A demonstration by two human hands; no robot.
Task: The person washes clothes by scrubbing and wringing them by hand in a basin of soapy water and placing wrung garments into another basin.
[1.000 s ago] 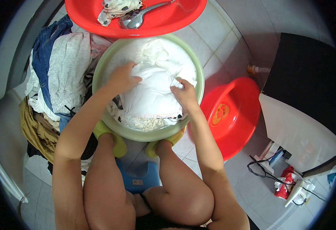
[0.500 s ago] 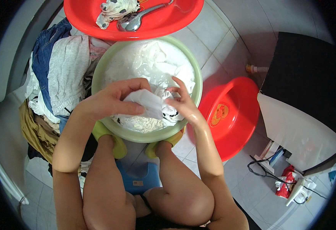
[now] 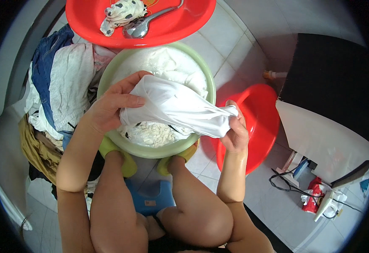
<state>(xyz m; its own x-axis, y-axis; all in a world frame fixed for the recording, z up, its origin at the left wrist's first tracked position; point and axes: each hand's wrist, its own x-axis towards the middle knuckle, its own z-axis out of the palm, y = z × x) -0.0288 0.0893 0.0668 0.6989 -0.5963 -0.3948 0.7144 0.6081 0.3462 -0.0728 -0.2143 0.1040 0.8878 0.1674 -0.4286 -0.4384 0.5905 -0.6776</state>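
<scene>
A wet white garment (image 3: 176, 101) is stretched between my two hands over a pale green basin (image 3: 212, 90). My left hand (image 3: 119, 101) pinches its wide end, thumb on the near side. Its narrower, bunched end is gripped by my right hand (image 3: 237, 130), which is out past the basin's right rim. Below the garment, the basin holds sudsy water with white cloth (image 3: 161, 61) soaking at the far side. Cream, textured cloth (image 3: 150, 134) with dark patches lies at the near side. The garment hides the middle of the basin.
Beyond stands a red basin (image 3: 87, 31) holding a spotted cloth (image 3: 123, 17) and a shower head (image 3: 138, 28). Another red basin (image 3: 260, 135) sits at right. Piled clothes (image 3: 70, 80) lie at left. A blue stool (image 3: 152, 198) is under me; cables (image 3: 283, 183) lie on the right-hand floor.
My right hand has moved right and slightly nearer, drawing the white garment out from a bunch into a long stretch. My left hand stays nearly in place, still holding its end.
</scene>
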